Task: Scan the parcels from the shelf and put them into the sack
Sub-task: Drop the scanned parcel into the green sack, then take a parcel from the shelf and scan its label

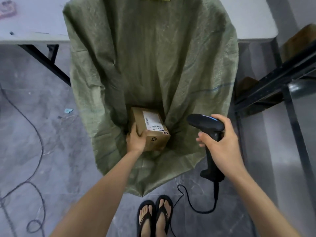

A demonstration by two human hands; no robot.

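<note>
Item in hand: one box [154, 134], held low inside the open mouth of the green sack [153, 57]; whether it already rests on the bottom cannot be told. Your left hand [136, 141] grips it by the near left corner, thumb on the top edge, the other fingers tucked out of sight underneath. Your right hand [220, 144] is wrapped round the handle of the black scanner [207, 127], which hangs just beside the sack's right fold with its nose turned toward the box. Handling note: if you have no confirmed read, aim at the barcode on the white label [152, 123] now, while the top faces you squarely. Then carry the box down the middle of the opening, away from the creased cloth on either side, and release it flat rather than dropping it on a corner. Keep the scanner and its cable [193, 202], which loops on the floor by your feet, outside the sack's rim. Description: small, squarish, plain brown cardboard, edges crisp and undented; label with barcode and fine print on top; a recycling mark printed on the near side; a small dark sticker at the top near right corner. It looks light enough for one hand.
</note>
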